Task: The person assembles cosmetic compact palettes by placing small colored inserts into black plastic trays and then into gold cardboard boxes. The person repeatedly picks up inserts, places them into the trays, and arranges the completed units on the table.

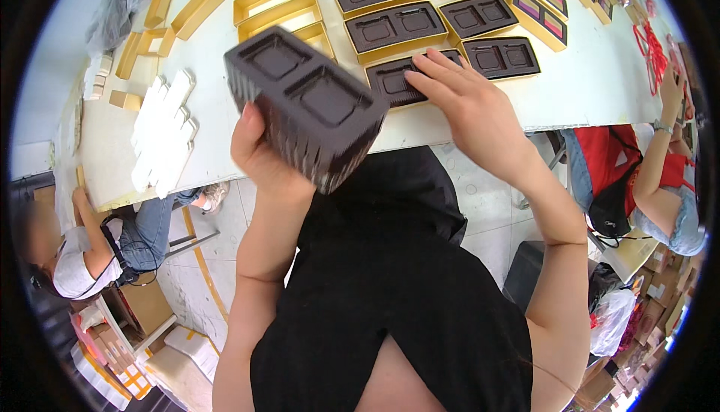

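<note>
My left hand (268,158) is closed around a thick stack of dark brown plastic tray inserts (330,101), held tilted above the table's near edge. Each insert has two squarish recesses. My right hand (484,116) lies with fingers stretched out on a brown insert (391,86) at the near edge of the table, covering its right part. Right beside those fingers is another gold box with a brown insert (501,58). Farther back, several more gold boxes hold the same inserts, such as the box (396,29) just behind my right hand.
Gold box frames without inserts (277,8) stand behind the stack, with more gold pieces (199,8) at the far left. White card pieces (165,131) lie on the left. Boxes with pink and purple contents (540,18) stand right. Co-workers (82,258) sit at both sides.
</note>
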A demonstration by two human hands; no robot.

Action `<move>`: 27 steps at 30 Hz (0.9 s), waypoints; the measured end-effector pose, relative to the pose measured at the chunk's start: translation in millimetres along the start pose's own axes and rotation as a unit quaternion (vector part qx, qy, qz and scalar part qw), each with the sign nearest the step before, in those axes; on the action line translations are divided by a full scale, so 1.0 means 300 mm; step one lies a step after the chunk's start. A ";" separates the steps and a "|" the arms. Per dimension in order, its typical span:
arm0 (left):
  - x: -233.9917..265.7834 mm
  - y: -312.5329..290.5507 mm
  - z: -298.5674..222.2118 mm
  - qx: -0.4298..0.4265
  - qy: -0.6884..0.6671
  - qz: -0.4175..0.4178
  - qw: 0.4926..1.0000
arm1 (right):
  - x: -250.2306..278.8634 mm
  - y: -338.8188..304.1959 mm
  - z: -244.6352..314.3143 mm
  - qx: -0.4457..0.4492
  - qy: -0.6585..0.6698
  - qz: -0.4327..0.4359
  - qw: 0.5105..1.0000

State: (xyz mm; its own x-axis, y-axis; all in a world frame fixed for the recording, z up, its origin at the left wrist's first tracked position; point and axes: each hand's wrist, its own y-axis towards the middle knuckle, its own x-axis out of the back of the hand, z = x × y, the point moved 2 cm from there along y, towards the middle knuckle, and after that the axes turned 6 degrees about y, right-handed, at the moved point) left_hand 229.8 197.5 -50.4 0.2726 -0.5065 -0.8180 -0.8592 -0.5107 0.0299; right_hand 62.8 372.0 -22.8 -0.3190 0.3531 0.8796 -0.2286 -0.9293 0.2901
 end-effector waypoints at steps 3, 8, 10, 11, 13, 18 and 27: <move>-0.019 0.076 0.027 0.020 -0.031 -0.066 0.997 | 0.023 -0.008 -0.043 -0.074 0.246 -0.018 0.966; -0.031 0.067 0.045 0.045 -0.056 -0.058 0.996 | 0.064 -0.008 -0.138 -0.146 0.255 -0.030 0.955; -0.020 0.065 0.051 0.045 -0.054 -0.046 0.996 | 0.100 -0.002 -0.092 -0.075 0.067 -0.039 0.994; -0.016 0.063 0.049 0.041 -0.052 -0.040 0.997 | 0.119 0.010 -0.044 -0.023 0.015 -0.053 0.998; -0.029 0.059 0.029 0.038 -0.053 -0.041 0.997 | 0.089 0.034 0.008 0.077 -0.004 -0.053 0.996; -0.020 0.063 -0.122 -0.027 -0.083 0.101 0.991 | -0.079 0.002 0.022 0.088 -0.095 0.064 0.989; 0.043 0.029 -0.237 -0.103 0.053 -0.081 0.990 | -0.104 0.083 -0.003 0.068 -0.156 0.024 0.985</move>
State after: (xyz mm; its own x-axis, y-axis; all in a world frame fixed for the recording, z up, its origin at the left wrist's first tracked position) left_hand 256.5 137.0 -20.0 0.4529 -0.4699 -0.7577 -0.6964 -0.7171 0.0284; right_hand 66.3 338.0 -43.4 -0.0232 0.2778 0.9603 -0.0874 -0.9575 0.2749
